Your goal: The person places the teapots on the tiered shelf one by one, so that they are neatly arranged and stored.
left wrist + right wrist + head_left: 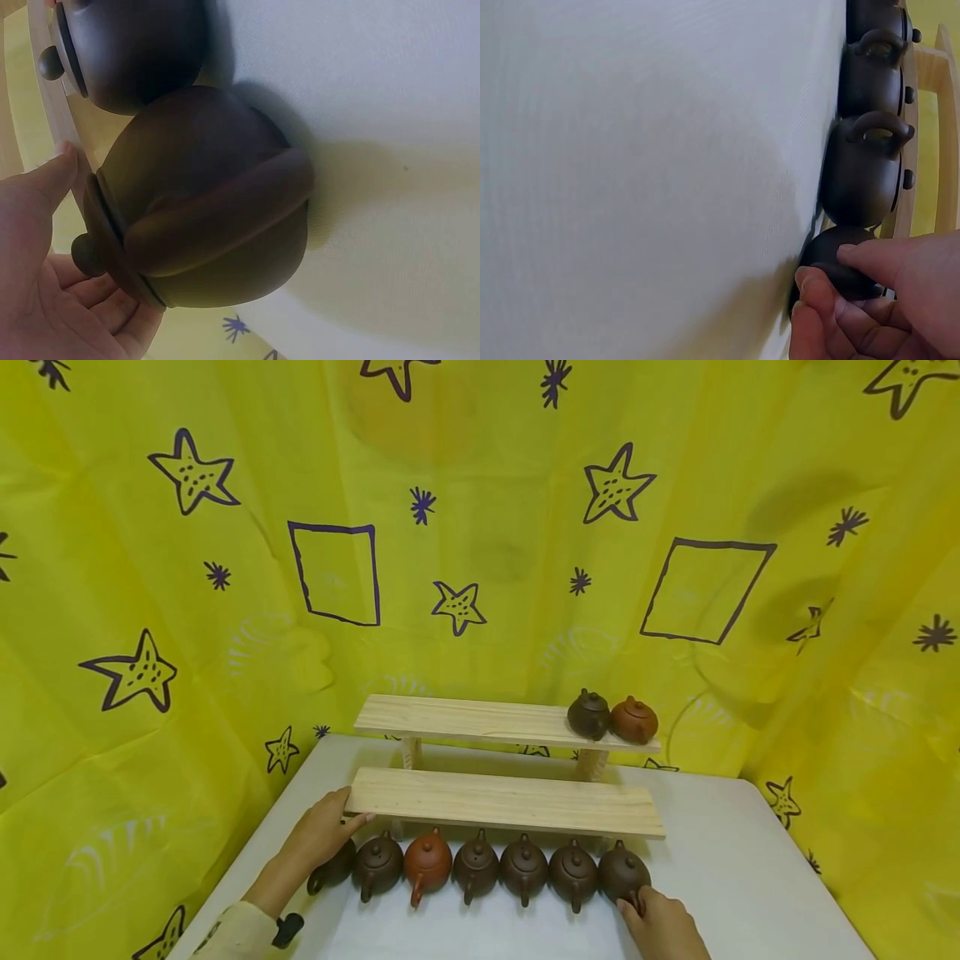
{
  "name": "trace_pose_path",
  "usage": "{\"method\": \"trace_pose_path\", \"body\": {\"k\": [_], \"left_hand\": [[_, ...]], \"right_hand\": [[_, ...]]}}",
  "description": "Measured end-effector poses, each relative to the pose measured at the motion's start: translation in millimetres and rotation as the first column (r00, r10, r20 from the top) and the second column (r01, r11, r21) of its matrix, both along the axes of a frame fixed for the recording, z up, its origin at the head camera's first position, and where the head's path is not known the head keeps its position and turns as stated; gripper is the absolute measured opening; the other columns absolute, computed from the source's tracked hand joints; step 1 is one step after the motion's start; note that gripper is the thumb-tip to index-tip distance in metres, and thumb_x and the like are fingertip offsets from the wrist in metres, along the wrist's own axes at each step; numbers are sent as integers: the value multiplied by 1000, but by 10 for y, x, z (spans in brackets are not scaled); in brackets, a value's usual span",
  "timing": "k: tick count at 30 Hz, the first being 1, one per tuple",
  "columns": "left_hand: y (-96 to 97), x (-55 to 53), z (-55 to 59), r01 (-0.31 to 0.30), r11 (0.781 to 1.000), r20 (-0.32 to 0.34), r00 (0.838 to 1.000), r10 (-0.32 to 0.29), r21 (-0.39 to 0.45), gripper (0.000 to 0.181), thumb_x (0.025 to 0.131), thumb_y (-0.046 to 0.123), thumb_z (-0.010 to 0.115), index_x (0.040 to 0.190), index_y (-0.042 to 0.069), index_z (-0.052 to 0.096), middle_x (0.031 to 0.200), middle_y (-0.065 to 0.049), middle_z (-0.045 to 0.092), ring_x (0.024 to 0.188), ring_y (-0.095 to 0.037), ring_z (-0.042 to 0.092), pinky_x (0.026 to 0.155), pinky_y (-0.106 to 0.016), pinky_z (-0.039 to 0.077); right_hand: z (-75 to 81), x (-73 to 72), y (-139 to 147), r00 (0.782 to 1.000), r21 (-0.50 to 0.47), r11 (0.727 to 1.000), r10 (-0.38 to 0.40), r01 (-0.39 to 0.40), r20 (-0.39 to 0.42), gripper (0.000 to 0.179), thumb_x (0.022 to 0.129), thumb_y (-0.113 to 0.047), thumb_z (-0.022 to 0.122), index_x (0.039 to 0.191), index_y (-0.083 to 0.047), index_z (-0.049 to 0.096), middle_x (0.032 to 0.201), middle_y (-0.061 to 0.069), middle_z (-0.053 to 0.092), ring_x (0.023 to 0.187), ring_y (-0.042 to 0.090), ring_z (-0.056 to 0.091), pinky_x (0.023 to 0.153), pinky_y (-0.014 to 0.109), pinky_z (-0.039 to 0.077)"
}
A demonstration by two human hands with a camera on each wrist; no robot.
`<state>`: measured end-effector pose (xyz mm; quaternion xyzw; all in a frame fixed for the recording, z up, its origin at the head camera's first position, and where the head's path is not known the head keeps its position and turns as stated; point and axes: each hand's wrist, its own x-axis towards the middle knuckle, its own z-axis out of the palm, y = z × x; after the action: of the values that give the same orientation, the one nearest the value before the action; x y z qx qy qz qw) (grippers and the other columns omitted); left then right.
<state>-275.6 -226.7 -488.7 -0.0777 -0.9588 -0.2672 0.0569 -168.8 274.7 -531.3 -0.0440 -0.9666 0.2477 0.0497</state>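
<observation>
While the right hand (663,922) pinches the handle of a dark brown teapot (624,870) between thumb and fingers, the left hand (318,828) reaches over another dark teapot at the far-left end of the same row. This left-end teapot (210,202) stands just below the left palm, its handle clear of the fingers. The left thumb lies at the front edge of a lower wooden shelf (510,802); the fingers are partly hidden behind the pot, so I cannot tell whether they grip anything.

Between the two hands, five more teapots stand side by side on a white worktop (735,852): next to the left hand's pot a dark one (377,864), then a reddish-orange one (427,866), then three dark brown ones (523,867). Their lids are on and their handles point toward the person.

The lower shelf runs just beyond both hands. Farther from them is a raised upper shelf (465,718), with a dark round teapot (588,717) and a reddish-brown teapot (634,722) at its right end. Behind everything hangs a yellow curtain (510,535) printed with stars.
</observation>
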Motion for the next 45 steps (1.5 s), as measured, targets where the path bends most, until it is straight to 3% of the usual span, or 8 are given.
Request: {"method": "trace_pose_path", "body": {"k": [20,31,45], "left_hand": [[-25,-8,-13,-2,1000,11,1000,3,-15,73,102,34,72,147,-17,47,140,-38,58,130,-53,57,107,-63,47],[-20,-7,-20,5,1000,1,1000,-5,-14,72,101,35,73,146,-16,49,138,-37,60,129,-52,59,106,-63,48],[-2,-9,20,5,1000,-1,1000,-5,-10,67,100,33,74,143,-14,53,134,-34,63,125,-49,62,104,-62,50]], "right_hand": [[15,-12,23,998,32,997,63,-63,5,36,97,-19,75,74,-11,48,60,-2,39,54,14,43,52,29,35],[-26,-11,79,996,28,997,80,-79,-43,40,95,-16,77,71,-13,45,59,-4,39,54,13,41,51,26,33],[-49,86,155,994,-8,997,79,-79,-73,43,94,-14,76,70,-15,41,58,-6,34,51,7,32,51,22,31]]}}
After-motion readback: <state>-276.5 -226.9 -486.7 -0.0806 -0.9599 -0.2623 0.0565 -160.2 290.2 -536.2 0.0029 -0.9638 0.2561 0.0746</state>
